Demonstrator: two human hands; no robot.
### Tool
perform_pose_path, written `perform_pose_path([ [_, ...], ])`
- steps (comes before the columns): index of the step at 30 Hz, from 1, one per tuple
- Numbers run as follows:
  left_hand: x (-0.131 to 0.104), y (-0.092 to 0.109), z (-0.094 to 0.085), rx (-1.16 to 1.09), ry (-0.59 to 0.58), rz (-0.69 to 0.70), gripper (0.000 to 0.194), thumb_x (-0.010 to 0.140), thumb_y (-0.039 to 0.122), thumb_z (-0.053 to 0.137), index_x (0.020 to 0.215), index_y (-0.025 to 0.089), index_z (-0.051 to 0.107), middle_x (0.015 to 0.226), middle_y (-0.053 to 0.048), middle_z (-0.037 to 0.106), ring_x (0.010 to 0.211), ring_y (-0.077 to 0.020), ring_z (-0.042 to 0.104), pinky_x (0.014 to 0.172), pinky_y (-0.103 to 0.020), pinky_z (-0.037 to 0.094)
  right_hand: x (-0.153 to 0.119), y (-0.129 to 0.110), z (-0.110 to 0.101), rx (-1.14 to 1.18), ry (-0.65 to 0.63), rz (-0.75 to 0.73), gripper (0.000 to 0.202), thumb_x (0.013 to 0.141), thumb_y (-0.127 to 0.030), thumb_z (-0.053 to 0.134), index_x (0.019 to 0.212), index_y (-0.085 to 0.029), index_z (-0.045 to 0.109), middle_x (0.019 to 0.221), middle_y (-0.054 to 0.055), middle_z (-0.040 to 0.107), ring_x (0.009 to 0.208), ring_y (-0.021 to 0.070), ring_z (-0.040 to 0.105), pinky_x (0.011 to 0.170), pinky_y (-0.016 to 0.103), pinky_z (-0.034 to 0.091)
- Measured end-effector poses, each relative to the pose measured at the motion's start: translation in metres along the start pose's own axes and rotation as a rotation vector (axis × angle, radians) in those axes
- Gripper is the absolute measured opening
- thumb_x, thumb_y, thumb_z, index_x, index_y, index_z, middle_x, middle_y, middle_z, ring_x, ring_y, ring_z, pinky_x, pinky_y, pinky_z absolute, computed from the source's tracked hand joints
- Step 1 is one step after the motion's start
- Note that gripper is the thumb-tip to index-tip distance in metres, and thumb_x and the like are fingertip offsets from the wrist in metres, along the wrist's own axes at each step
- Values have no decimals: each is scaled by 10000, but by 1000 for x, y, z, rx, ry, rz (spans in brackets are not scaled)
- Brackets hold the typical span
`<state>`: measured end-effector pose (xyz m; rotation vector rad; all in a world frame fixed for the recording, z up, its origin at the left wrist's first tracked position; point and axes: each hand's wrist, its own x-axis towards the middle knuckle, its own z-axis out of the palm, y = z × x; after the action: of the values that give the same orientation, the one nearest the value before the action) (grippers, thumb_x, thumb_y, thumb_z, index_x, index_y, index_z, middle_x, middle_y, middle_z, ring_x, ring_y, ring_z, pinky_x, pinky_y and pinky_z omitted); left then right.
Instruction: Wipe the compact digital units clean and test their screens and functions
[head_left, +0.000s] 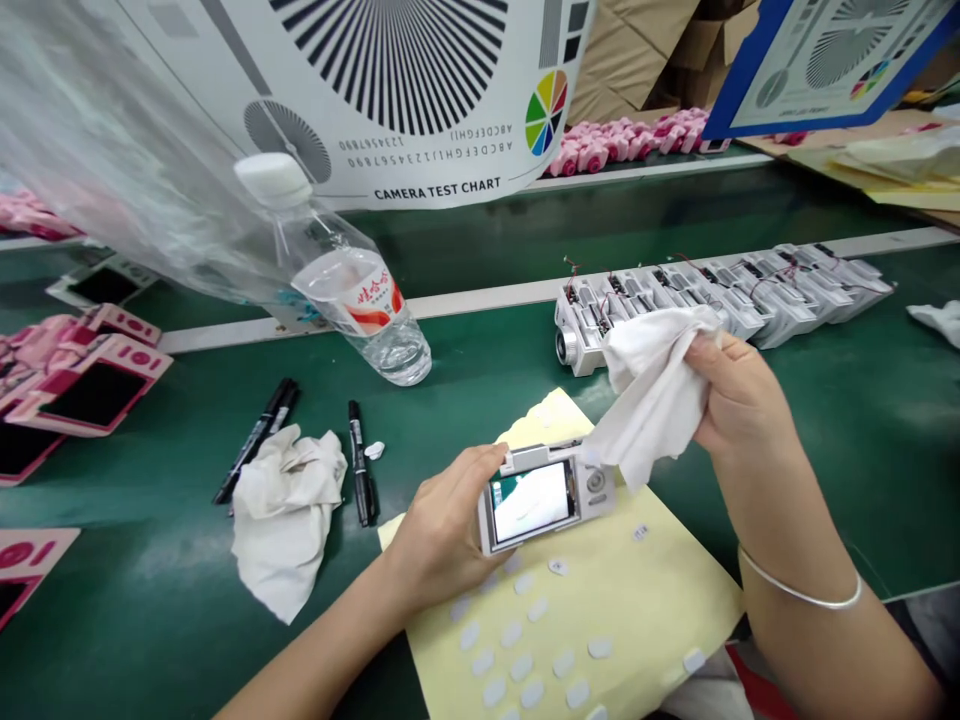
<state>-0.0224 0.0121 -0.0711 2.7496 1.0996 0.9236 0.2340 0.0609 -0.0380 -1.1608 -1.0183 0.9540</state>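
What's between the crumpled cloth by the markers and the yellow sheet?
One black marker and a small white scrap lie between cloth and sheet, head view.

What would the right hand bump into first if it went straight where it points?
Past the cloth the right hand holds, probably the row of white camera bodies, though height is unclear.

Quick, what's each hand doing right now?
Left hand: closed on a small white camera with a lit screen.
Right hand: closed on a crumpled white cloth.
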Motion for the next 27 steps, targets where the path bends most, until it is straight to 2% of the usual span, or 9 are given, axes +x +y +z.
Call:
perform_pose_path([
  [4,0,-5,-3,74,101,-14,446,744,291,586,1122,89,462,993,-151,654,929,-214,645,739,-246,538,-3,-9,-9,150,165,-39,172,577,-329,755,609,-190,658,516,-37,558,460,69,495,425,191,400],
  [6,0,-8,-4,97,138,-15,457,738,298,609,1119,89,470,994,-146,655,933,-214,644,752,-244,533,-8,-11,-8,23,231,-131,59,620,-242,722,624,-198,682,517,-44,564,457,63,485,410,182,373],
  [7,0,-9,-4,102,147,-16,462,736,300,617,1120,89,472,995,-145,655,933,-213,643,759,-244,531,-12,-12,-5,-71,212,-176,20,636,-201,702,655,-208,699,538,-45,587,474,67,500,422,185,382],
  [9,-1,-10,-5,106,155,-16,477,734,305,627,1128,86,473,999,-143,654,930,-211,643,769,-245,528,-19,-12,4,-265,39,-242,121,670,-149,655,738,-225,721,647,-31,664,571,95,577,494,203,440],
  [13,-2,-8,-5,103,177,-4,504,713,289,652,1135,77,478,997,-148,651,923,-217,642,770,-253,525,-28,-5,27,-455,-464,-291,171,707,-143,600,822,-202,712,890,22,715,832,161,646,731,266,500],
  [15,-3,-7,-5,88,184,17,509,710,285,656,1138,75,477,1001,-157,648,925,-224,640,771,-263,525,-29,-1,34,-499,-573,-258,186,707,-150,598,862,-189,693,928,34,707,858,170,641,754,271,490],
  [19,-4,-6,-5,65,162,18,507,720,299,644,1145,79,473,1002,-165,644,923,-232,641,742,-269,532,-28,2,36,-563,-589,-102,203,715,-143,531,853,-188,673,889,26,705,785,160,633,676,256,471],
  [23,-3,-6,-5,50,145,2,493,721,285,634,1144,91,471,995,-157,646,923,-231,641,745,-274,536,-27,0,33,-555,-619,-21,216,687,-160,547,862,-188,671,898,21,700,796,157,617,697,251,451],
  [27,-1,-7,-6,30,161,4,512,711,285,638,1152,96,459,1003,-152,641,933,-224,636,784,-279,533,-29,4,39,-535,-535,16,160,686,-199,553,789,-182,675,785,11,687,704,147,582,635,248,419],
])
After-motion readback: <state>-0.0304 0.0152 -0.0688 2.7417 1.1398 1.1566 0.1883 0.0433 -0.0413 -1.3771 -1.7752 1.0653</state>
